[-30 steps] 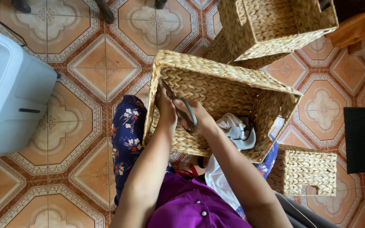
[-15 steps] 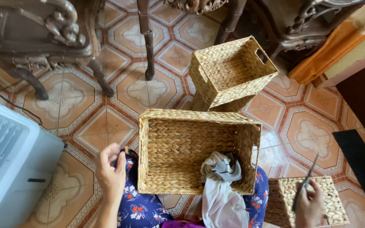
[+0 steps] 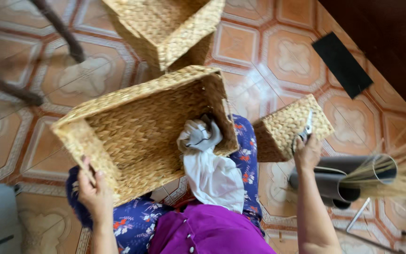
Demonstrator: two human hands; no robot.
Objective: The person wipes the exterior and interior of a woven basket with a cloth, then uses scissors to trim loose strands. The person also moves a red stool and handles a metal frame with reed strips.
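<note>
A large woven straw basket (image 3: 132,136) rests tilted on my lap. My left hand (image 3: 94,194) grips its near left corner. A white cloth (image 3: 210,169) hangs over the basket's near right rim and down onto my purple shirt. My right hand (image 3: 308,151) reaches out to the right and holds small metal scissors (image 3: 308,126) over a small woven box (image 3: 291,127) standing on the floor.
A second woven basket (image 3: 170,26) stands on the tiled floor behind the big one. Grey tubes (image 3: 339,178) with dry straw stalks (image 3: 400,178) lie at the right. A black flat pad (image 3: 341,63) lies further back. Chair legs (image 3: 57,28) stand at top left.
My right hand with the scissors has moved up onto the small woven box. My left hand has taken hold of the big basket's corner, and the basket has tilted.
</note>
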